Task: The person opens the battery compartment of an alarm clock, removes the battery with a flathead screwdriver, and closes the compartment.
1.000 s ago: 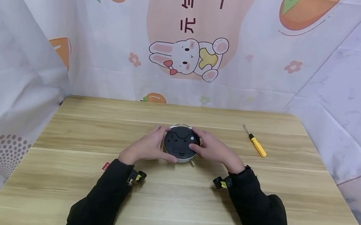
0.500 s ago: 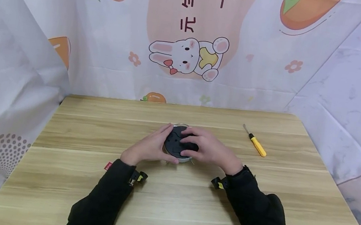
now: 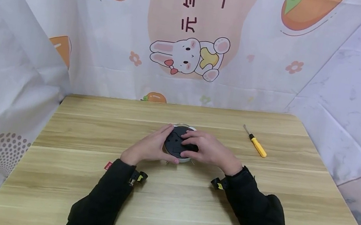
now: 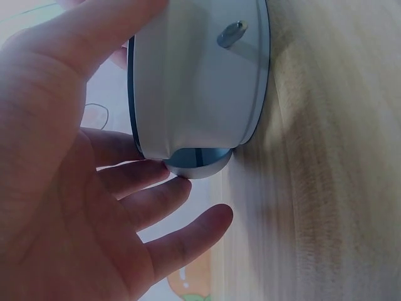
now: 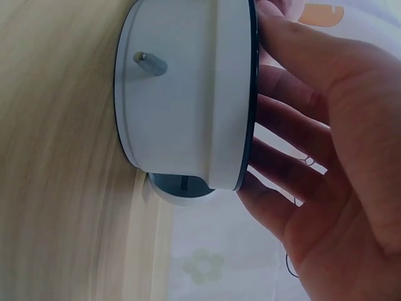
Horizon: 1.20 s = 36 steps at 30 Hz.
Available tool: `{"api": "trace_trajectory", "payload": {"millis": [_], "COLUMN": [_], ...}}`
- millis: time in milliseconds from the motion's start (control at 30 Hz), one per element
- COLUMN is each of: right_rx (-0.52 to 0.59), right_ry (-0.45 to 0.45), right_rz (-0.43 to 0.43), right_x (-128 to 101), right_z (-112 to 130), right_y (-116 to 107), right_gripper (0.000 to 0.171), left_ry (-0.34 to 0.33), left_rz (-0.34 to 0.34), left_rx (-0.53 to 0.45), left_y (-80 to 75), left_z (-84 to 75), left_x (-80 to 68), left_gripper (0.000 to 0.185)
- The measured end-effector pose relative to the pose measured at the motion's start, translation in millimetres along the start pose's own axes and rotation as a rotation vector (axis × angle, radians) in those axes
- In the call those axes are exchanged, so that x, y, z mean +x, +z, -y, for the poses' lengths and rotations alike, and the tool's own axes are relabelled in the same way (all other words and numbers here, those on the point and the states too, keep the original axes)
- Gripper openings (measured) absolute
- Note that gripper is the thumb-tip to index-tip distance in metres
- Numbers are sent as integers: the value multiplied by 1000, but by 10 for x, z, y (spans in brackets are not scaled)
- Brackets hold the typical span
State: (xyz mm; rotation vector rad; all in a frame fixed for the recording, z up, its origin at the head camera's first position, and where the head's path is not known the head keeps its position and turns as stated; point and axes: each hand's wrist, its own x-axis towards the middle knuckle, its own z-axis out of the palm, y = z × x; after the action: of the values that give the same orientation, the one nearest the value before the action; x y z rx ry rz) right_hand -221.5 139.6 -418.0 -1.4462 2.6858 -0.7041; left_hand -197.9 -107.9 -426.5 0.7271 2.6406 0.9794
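Observation:
A round white alarm clock (image 3: 172, 146) lies face down on the wooden table, its black back (image 4: 131, 94) turned up. Short metal feet (image 5: 150, 64) stick out of its white side, and a bell (image 4: 200, 168) shows at the far end. My left hand (image 3: 149, 145) grips the clock's left side, thumb at the near edge and fingers toward the far edge. Over the right half of the back is my right hand (image 3: 209, 151), fingers spread and fingertips touching the black surface. Its palm and fingers cover the parts beneath them.
A screwdriver (image 3: 255, 141) with a yellow handle lies at the back right of the wooden table (image 3: 174, 207). Printed white curtains (image 3: 112, 53) hang behind the table and at both sides. Each black sleeve carries a small wrist camera (image 3: 219, 183).
My right hand has shifted from the clock's right rim leftward onto its black back, then stays there. The left hand keeps its grip with only a slight shift.

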Motion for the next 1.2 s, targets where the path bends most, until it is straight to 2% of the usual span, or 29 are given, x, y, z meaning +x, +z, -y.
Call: {"api": "trace_trajectory", "payload": {"millis": [233, 467, 700, 933, 1200], "right_rx": [-29, -70, -156, -151, -169], "right_ry": [-48, -46, -102, -90, -120], "right_rz": [-13, -2, 8, 25, 17], "right_x": [5, -9, 21, 31, 36], "right_z": [0, 25, 73, 89, 100], "right_y": [8, 9, 4, 10, 29], "right_gripper": [39, 30, 21, 18, 17], "left_ry": [18, 15, -3, 10, 6], "left_rz": [-12, -15, -20, -19, -21], "left_rx": [27, 41, 56, 57, 55], "left_y": [12, 34, 16, 3, 7], "left_z": [32, 65, 53, 35, 47], "left_x": [15, 9, 11, 7, 9], "left_gripper": [119, 120, 120, 119, 120]}}
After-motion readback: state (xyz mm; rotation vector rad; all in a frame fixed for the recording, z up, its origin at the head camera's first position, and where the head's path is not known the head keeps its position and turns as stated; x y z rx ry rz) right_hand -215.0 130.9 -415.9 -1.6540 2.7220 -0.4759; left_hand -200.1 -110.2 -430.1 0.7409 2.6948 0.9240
